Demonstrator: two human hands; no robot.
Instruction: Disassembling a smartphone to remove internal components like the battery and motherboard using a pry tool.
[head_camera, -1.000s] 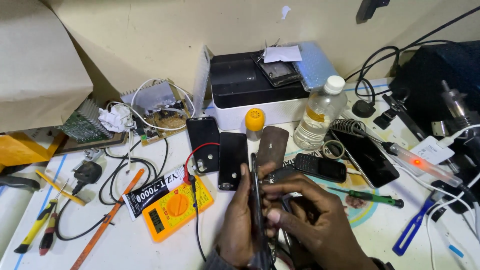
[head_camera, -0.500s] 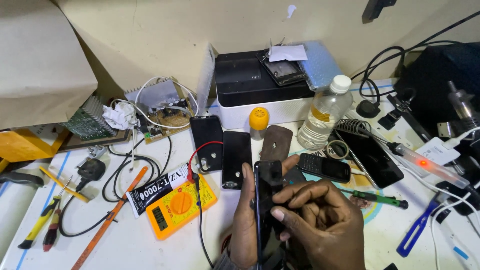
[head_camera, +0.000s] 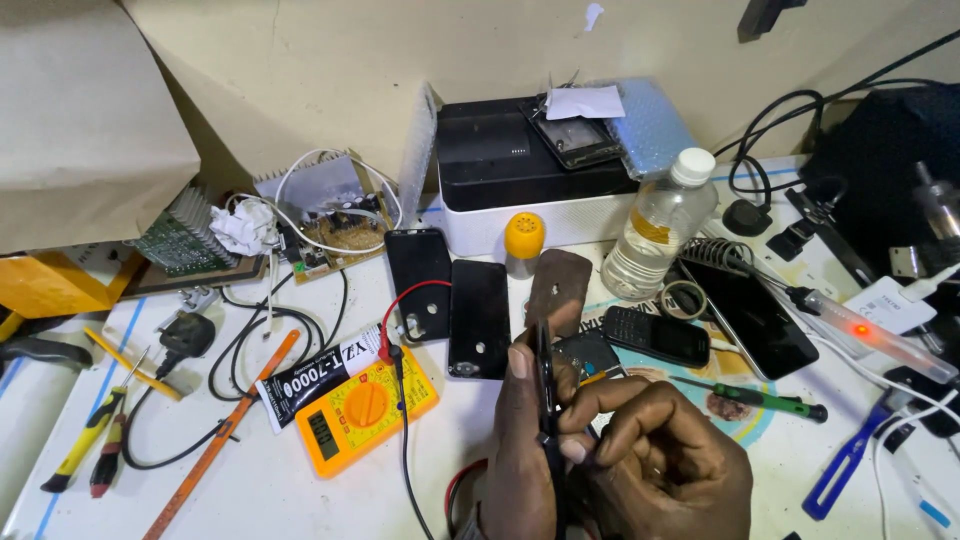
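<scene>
White workbench (head_camera: 250, 490) crowded with phones and tools. Both hands grip one thin dark phone (head_camera: 546, 420) edge-on: left hand (head_camera: 520, 450) behind it, right hand (head_camera: 665, 465) in front, beside an orange meter (head_camera: 365, 408)

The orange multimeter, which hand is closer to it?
Left. The left hand sits just right of the orange multimeter, gripping a thin dark phone edge-on. The right hand is farther right, beyond the phone.

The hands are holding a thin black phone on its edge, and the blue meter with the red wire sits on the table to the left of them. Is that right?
Not quite. The meter is orange, not blue, as the head view shows. The rest holds: both hands, left hand and right hand, hold the thin black phone edge-on, and the meter with its red wire lies to their left.
</scene>
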